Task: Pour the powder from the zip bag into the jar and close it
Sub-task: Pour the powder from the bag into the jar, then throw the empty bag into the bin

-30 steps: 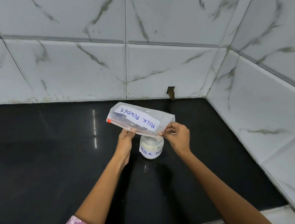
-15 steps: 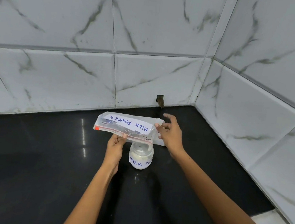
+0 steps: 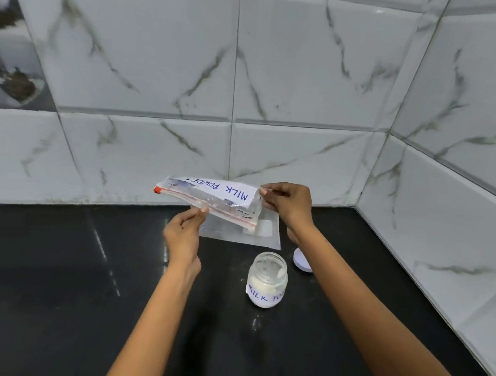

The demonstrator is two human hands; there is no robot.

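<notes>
The clear plastic zip bag labelled MILK POWDER [image 3: 208, 195] hangs flat between both hands, long axis left to right: the left hand [image 3: 184, 233] pinches its zip edge, the right hand [image 3: 288, 204] pinches the far corner. The open glass jar of white powder [image 3: 267, 279] stands on the black tabletop [image 3: 45, 273], below and nearer the right hand, white lid [image 3: 302, 260] just behind. A second ago the bag hovered directly over the jar; now it is lifted away behind it.
</notes>
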